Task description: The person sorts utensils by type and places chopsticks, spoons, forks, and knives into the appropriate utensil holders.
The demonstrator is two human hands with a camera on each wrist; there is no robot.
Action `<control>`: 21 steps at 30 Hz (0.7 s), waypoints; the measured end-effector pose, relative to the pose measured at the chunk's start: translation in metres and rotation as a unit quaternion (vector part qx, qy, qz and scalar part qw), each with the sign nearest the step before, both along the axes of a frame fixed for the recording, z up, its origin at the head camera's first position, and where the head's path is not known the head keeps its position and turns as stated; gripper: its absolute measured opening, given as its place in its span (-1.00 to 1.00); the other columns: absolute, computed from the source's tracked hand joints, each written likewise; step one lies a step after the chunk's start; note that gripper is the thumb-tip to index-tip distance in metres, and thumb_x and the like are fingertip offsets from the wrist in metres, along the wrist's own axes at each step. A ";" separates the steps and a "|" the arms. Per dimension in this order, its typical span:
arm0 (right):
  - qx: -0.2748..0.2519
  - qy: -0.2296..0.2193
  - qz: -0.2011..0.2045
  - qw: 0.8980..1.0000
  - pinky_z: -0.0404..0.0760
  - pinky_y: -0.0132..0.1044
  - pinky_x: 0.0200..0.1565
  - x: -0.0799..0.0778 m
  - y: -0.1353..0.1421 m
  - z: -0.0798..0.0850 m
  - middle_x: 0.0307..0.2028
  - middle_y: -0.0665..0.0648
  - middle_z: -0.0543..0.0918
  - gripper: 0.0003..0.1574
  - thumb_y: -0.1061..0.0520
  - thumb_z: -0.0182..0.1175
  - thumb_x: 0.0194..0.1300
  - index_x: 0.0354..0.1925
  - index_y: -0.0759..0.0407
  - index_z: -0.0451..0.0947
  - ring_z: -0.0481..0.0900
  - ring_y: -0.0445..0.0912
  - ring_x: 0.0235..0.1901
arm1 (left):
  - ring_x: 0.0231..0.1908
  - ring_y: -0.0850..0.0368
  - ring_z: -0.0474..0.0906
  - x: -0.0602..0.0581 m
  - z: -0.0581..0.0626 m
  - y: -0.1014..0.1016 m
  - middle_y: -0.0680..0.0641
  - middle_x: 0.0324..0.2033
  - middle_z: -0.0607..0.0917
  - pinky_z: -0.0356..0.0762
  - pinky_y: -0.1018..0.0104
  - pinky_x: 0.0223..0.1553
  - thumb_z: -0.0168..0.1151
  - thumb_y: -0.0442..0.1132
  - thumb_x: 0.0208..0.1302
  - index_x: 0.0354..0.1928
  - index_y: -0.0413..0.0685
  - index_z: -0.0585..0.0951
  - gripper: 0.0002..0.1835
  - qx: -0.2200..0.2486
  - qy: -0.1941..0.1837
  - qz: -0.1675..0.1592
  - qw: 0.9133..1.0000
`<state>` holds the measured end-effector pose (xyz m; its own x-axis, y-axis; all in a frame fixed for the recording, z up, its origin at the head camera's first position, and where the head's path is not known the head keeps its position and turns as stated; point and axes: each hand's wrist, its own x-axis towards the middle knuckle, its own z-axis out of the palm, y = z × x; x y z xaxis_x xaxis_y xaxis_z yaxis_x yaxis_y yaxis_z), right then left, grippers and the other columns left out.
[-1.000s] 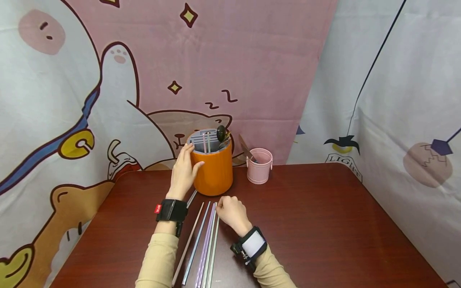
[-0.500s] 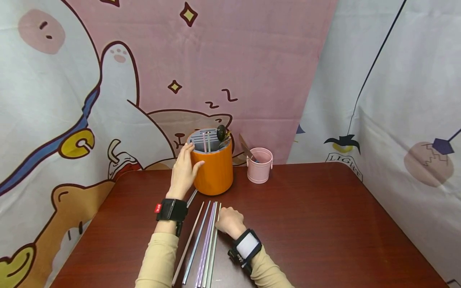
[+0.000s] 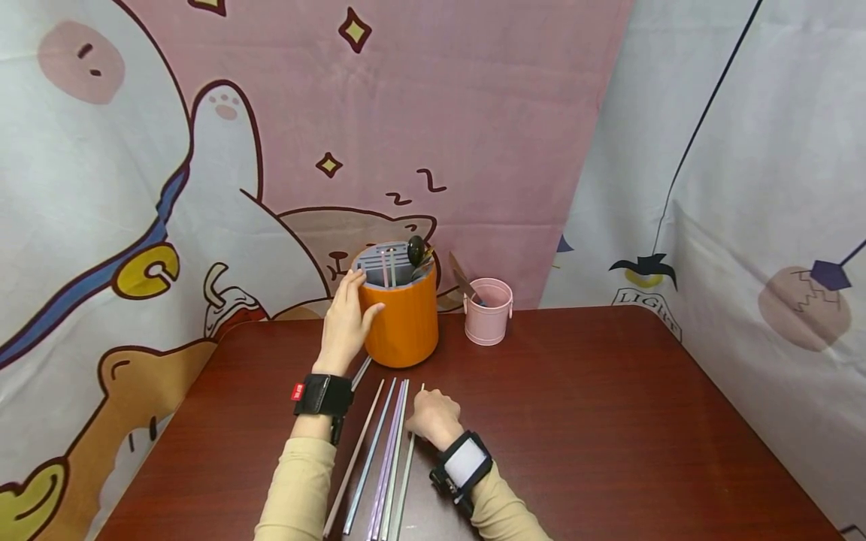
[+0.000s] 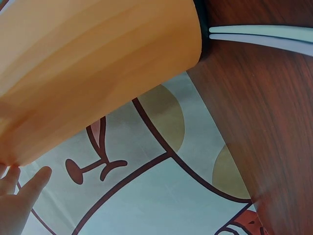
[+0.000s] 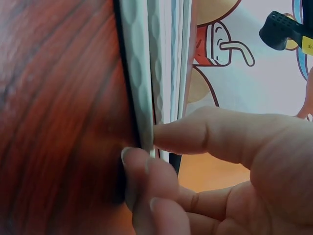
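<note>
My left hand [image 3: 343, 323] rests against the left side of an orange utensil holder [image 3: 404, 327], fingers near its grey slotted top. In the left wrist view, that hand's straight fingers [image 4: 32, 188] touch the holder's wall. My right hand [image 3: 434, 417] pinches a pale green chopstick [image 3: 405, 485] near its far end. The right wrist view shows thumb and fingertips on this chopstick [image 5: 137, 63]. Left of it lie several more: purple chopsticks [image 3: 388, 466], a blue chopstick [image 3: 368, 458] and a brownish chopstick [image 3: 355, 458]. Two chopsticks stand in the slotted top.
Behind my left wrist lies another pair of chopsticks [image 3: 361, 373], their tips at the holder's base. A dark round-ended utensil [image 3: 416, 250] leans in the holder. To the right stands a small pink bucket [image 3: 487, 319] holding a brown flat-ended utensil [image 3: 461, 276].
My right hand has come nearer and taken hold of the green chopstick. Its far end has swung right, away from the others. The left hand stays at the holder.
</note>
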<state>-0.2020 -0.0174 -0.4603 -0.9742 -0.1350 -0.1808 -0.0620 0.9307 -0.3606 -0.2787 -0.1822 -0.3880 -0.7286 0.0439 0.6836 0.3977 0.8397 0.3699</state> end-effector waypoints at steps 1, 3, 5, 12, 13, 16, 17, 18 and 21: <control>-0.002 -0.001 0.000 1.000 0.51 -0.10 -0.48 0.000 0.001 0.000 -0.61 0.13 0.56 -0.69 0.02 0.41 -0.09 -0.67 0.13 0.50 0.55 0.02 -0.53 | 0.39 -0.13 0.20 0.000 0.000 0.000 -0.24 0.28 0.37 0.40 -0.09 0.22 0.29 -0.10 0.19 0.27 -0.33 0.32 -0.31 0.000 -0.002 0.000 1.000; -0.007 0.001 -0.002 1.000 0.51 -0.11 -0.49 -0.001 0.002 0.000 -0.65 0.12 0.52 -0.68 0.02 0.43 -0.11 -0.65 0.14 0.50 0.53 0.02 -0.56 | 0.40 -0.12 0.18 0.000 0.001 0.000 -0.23 0.29 0.36 0.39 -0.07 0.24 0.28 -0.10 0.20 0.28 -0.32 0.31 -0.31 -0.002 -0.010 0.002 1.000; -0.010 0.006 -0.004 1.000 0.52 -0.09 -0.47 -0.002 0.003 0.000 -0.61 0.13 0.54 -0.69 0.03 0.44 -0.13 -0.58 0.16 0.53 0.55 0.04 -0.52 | 0.40 -0.11 0.17 0.001 0.001 0.000 -0.22 0.30 0.35 0.38 -0.06 0.24 0.26 -0.09 0.21 0.29 -0.31 0.30 -0.31 -0.003 -0.016 0.003 1.000; -0.001 0.030 -0.009 0.999 0.58 0.00 -0.39 -0.002 0.007 0.002 -0.36 0.23 0.68 -0.70 0.07 0.45 -0.14 -0.46 0.22 0.61 0.64 0.14 -0.36 | 0.42 -0.08 0.15 0.001 0.001 0.000 -0.19 0.31 0.35 0.37 -0.06 0.26 0.23 -0.07 0.24 0.30 -0.29 0.30 -0.32 0.002 -0.029 0.004 1.000; 0.001 0.031 -0.006 1.000 0.59 -0.01 -0.40 -0.002 0.007 0.002 -0.37 0.23 0.68 -0.72 0.08 0.44 -0.13 -0.47 0.22 0.61 0.65 0.13 -0.37 | 0.42 -0.08 0.15 0.001 0.001 0.000 -0.19 0.31 0.35 0.36 -0.06 0.26 0.23 -0.07 0.24 0.30 -0.29 0.30 -0.32 0.002 -0.029 0.004 1.000; 0.002 0.029 -0.003 1.000 0.58 -0.03 -0.44 -0.002 0.008 0.003 -0.41 0.21 0.68 -0.81 0.14 0.40 -0.11 -0.53 0.21 0.61 0.64 0.11 -0.41 | 0.42 -0.08 0.15 0.001 0.001 0.000 -0.19 0.31 0.35 0.36 -0.05 0.27 0.23 -0.06 0.24 0.30 -0.29 0.30 -0.32 0.002 -0.030 0.004 1.000; 0.001 0.026 -0.003 1.000 0.58 -0.04 -0.46 -0.002 0.008 0.003 -0.44 0.21 0.68 -0.84 0.16 0.39 -0.10 -0.54 0.20 0.60 0.64 0.10 -0.43 | 0.42 -0.08 0.15 0.001 0.002 0.000 -0.19 0.31 0.35 0.36 -0.05 0.27 0.23 -0.06 0.24 0.30 -0.29 0.30 -0.32 0.002 -0.030 0.004 1.000; -0.001 0.021 -0.005 1.000 0.57 -0.05 -0.47 -0.002 0.008 0.003 -0.48 0.20 0.66 -0.86 0.18 0.38 -0.10 -0.57 0.20 0.59 0.63 0.09 -0.46 | 0.42 -0.07 0.15 0.001 0.001 0.000 -0.19 0.31 0.35 0.35 -0.05 0.27 0.22 -0.06 0.24 0.30 -0.29 0.30 -0.32 0.001 -0.031 0.005 1.000; -0.007 0.006 -0.010 1.000 0.53 -0.12 -0.54 -0.002 0.008 0.004 -0.62 0.15 0.58 -0.81 0.22 0.35 -0.06 -0.67 0.18 0.53 0.57 0.03 -0.57 | 0.42 -0.08 0.16 0.000 0.001 0.000 -0.19 0.31 0.35 0.35 -0.05 0.28 0.22 -0.06 0.24 0.30 -0.29 0.30 -0.32 0.001 -0.030 0.005 1.000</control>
